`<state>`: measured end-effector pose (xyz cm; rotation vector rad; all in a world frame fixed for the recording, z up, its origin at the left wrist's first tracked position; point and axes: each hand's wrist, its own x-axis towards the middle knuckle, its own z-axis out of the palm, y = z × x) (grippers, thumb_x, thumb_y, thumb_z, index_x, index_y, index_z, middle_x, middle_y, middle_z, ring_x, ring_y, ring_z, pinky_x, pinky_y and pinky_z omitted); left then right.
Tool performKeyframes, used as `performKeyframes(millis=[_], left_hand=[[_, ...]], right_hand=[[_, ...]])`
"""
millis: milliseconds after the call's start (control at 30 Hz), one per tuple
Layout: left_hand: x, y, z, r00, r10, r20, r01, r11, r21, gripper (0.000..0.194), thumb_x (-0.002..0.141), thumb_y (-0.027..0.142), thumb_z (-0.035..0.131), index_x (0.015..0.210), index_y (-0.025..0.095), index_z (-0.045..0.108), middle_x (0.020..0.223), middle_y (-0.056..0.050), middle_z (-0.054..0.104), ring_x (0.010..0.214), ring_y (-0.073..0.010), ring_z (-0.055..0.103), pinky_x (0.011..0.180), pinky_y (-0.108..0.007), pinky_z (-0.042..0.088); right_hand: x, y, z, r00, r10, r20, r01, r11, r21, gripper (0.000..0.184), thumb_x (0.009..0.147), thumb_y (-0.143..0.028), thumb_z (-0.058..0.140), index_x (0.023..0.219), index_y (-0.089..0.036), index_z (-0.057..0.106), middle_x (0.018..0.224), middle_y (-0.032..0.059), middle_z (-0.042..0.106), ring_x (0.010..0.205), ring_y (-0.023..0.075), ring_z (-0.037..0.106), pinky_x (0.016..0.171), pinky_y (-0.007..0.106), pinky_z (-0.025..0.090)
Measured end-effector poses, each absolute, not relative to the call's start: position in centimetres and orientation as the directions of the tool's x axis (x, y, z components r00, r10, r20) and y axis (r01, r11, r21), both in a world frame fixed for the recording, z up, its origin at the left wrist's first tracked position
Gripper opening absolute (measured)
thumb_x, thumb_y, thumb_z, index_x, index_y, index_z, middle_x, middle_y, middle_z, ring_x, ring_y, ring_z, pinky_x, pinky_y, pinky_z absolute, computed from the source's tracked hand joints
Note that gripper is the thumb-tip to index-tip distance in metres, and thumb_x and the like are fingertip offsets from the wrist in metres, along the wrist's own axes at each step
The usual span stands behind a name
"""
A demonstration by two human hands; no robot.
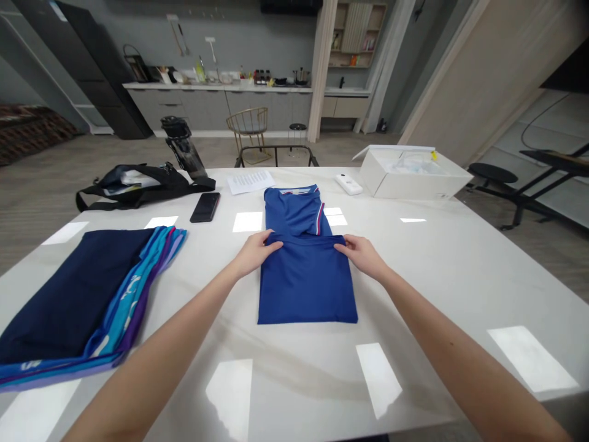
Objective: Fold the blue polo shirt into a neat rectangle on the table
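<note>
A blue shirt (307,282) lies partly folded on the white table (442,276), its lower part doubled over toward the collar. The collar and a sleeve with a white and red striped cuff show at its far end. My left hand (256,252) pinches the left end of the folded edge between thumb and fingers. At the right end of that same edge, my right hand (363,254) has a matching pinch. Between the two hands the edge runs nearly straight across the shirt.
Folded clothes (87,288) are stacked at the left. Beyond them are a phone (205,207), a black bag (142,184) and a dark bottle (184,147). A printed sheet (250,182), a white remote-like device (348,184) and an open white box (409,178) lie along the far side.
</note>
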<state>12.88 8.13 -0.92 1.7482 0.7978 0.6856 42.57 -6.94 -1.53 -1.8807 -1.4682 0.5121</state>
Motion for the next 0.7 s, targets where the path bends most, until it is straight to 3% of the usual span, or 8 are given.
performKeyframes(millis=[100,200,300,400,467,567,633,700], left_hand=[[13.4,10.2,1.9,0.647,0.742,0.178,0.113,-0.323,0.94,0.033,0.081,0.05,0.074,0.095,0.02,0.071,0.092,-0.003,0.073,0.089,-0.0224,0.068,0.082,-0.034,0.056],[15.0,13.8,4.0,0.58,0.775,0.252,0.014,-0.319,0.948,0.036,0.081,0.049,0.075,0.099,0.019,0.068,0.093,-0.003,0.071,0.091,-0.0215,0.067,0.085,-0.033,0.056],[17.7,18.9,4.3,0.503,0.838,0.21,-0.121,-0.173,0.978,0.04,0.08,0.046,0.076,0.106,0.018,0.066,0.091,-0.003,0.071,0.09,-0.0231,0.069,0.087,-0.039,0.057],[20.7,24.4,2.3,0.485,0.871,0.077,-0.19,0.019,0.982,0.041,0.083,0.045,0.071,0.11,0.014,0.066,0.09,-0.007,0.072,0.087,-0.0259,0.071,0.087,-0.046,0.058],[22.2,27.4,-0.1,0.478,0.878,-0.027,-0.149,0.111,0.983,0.039,0.082,0.043,0.071,0.106,0.013,0.067,0.085,-0.009,0.072,0.082,-0.0258,0.071,0.084,-0.046,0.058],[23.4,30.2,-4.0,0.351,0.926,-0.136,0.086,0.112,0.99,0.028,0.073,0.031,0.078,0.091,0.013,0.067,0.078,-0.008,0.071,0.076,-0.0234,0.069,0.079,-0.041,0.057],[23.5,31.0,-5.6,0.264,0.959,-0.105,0.239,0.04,0.97,0.025,0.067,0.025,0.081,0.085,0.014,0.067,0.077,-0.007,0.071,0.078,-0.0229,0.068,0.079,-0.037,0.055],[23.5,31.4,-5.9,0.229,0.973,0.001,0.293,-0.07,0.954,0.023,0.068,0.023,0.079,0.086,0.015,0.067,0.08,-0.006,0.071,0.084,-0.0228,0.067,0.081,-0.035,0.053]], right_hand=[[43.3,-4.6,0.2,0.321,0.927,0.192,0.564,-0.025,-0.825,0.038,0.088,-0.059,0.062,0.085,-0.022,0.064,0.072,0.0001,0.062,0.069,0.0181,0.055,0.065,0.03,0.045],[44.6,-0.3,1.9,0.366,0.889,0.275,0.452,0.088,-0.888,0.037,0.088,-0.058,0.063,0.093,-0.022,0.065,0.084,0.0023,0.067,0.079,0.0201,0.061,0.07,0.032,0.051],[46.3,5.8,2.7,0.419,0.828,0.372,0.445,0.17,-0.879,0.037,0.089,-0.058,0.062,0.094,-0.022,0.064,0.087,0.0034,0.068,0.086,0.0217,0.064,0.075,0.033,0.053],[48.1,12.1,1.3,0.489,0.769,0.411,0.462,0.172,-0.87,0.038,0.093,-0.056,0.056,0.104,-0.02,0.066,0.094,0.0052,0.07,0.092,0.0226,0.066,0.08,0.034,0.054],[49.1,15.3,-0.8,0.531,0.779,0.333,0.48,0.047,-0.876,0.036,0.095,-0.048,0.055,0.109,-0.017,0.067,0.091,0.0056,0.072,0.09,0.0223,0.066,0.081,0.035,0.055],[49.8,17.8,-4.4,0.577,0.811,0.093,0.535,-0.29,-0.793,0.028,0.087,-0.034,0.066,0.106,-0.015,0.072,0.085,0.0059,0.072,0.083,0.0225,0.067,0.083,0.037,0.054],[49.9,18.2,-5.9,0.599,0.801,0.005,0.576,-0.427,-0.697,0.025,0.083,-0.029,0.07,0.103,-0.015,0.074,0.088,0.0078,0.073,0.086,0.0238,0.068,0.087,0.037,0.052],[49.8,18.1,-6.3,0.617,0.787,0.021,0.61,-0.461,-0.644,0.022,0.084,-0.028,0.068,0.101,-0.016,0.075,0.093,0.0098,0.074,0.09,0.0254,0.068,0.089,0.037,0.051]])
